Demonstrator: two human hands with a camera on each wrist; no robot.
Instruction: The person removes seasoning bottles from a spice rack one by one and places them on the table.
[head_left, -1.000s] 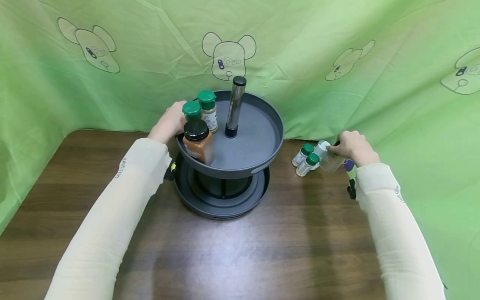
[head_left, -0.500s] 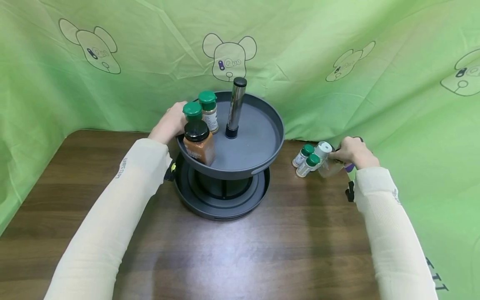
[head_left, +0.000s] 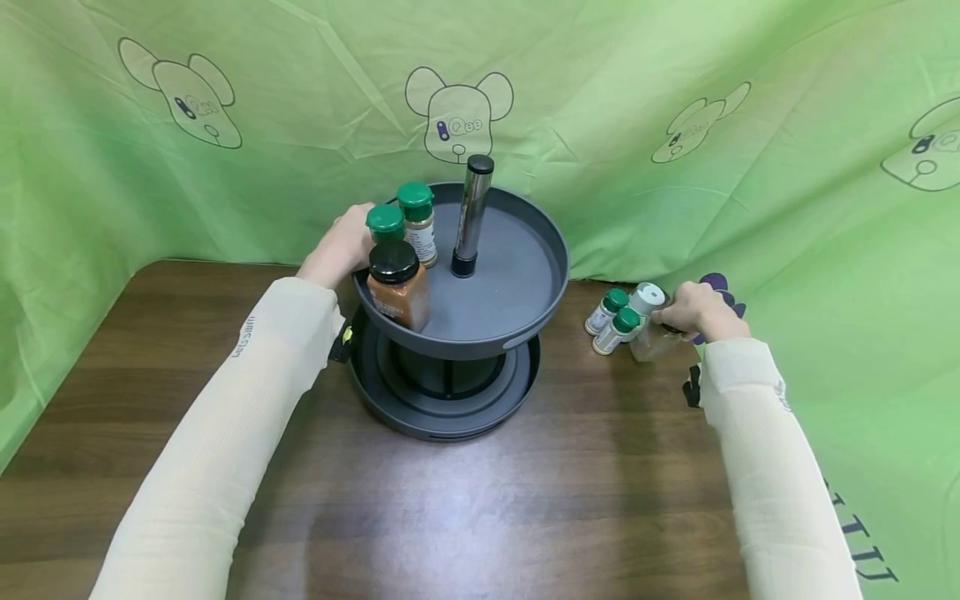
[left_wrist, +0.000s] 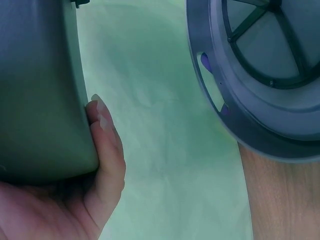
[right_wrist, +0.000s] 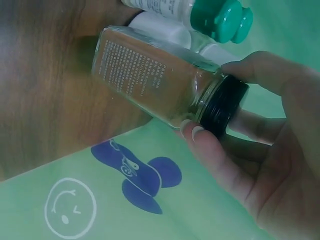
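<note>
A grey two-tier turntable (head_left: 510, 287) stands on the table with a chrome post (head_left: 472, 212) rising from its upper tray. My left hand (head_left: 343, 243) grips that tray's left rim; in the left wrist view the fingers (left_wrist: 107, 155) lie up against the tray wall (left_wrist: 42, 100). At the right, my right hand (head_left: 701, 310) holds a clear square spice jar (right_wrist: 145, 80) of brown powder by its black lid (right_wrist: 225, 105), thumb and fingers round the neck. Beside this jar stand two green-capped spice jars (head_left: 612, 332) and a white-capped one (head_left: 647, 298).
On the upper tray's left side stand two green-capped jars (head_left: 416, 218) and a black-lidded jar of orange-brown powder (head_left: 400, 296). The lower tray (head_left: 442, 423) sits below. A green printed cloth (head_left: 570, 108) hangs behind the wooden table (head_left: 450, 517) and along its sides.
My right hand has shifted slightly left and nearer to me, its fingers now round the black-lidded jar's top. My left hand and the turntable have stayed put.
</note>
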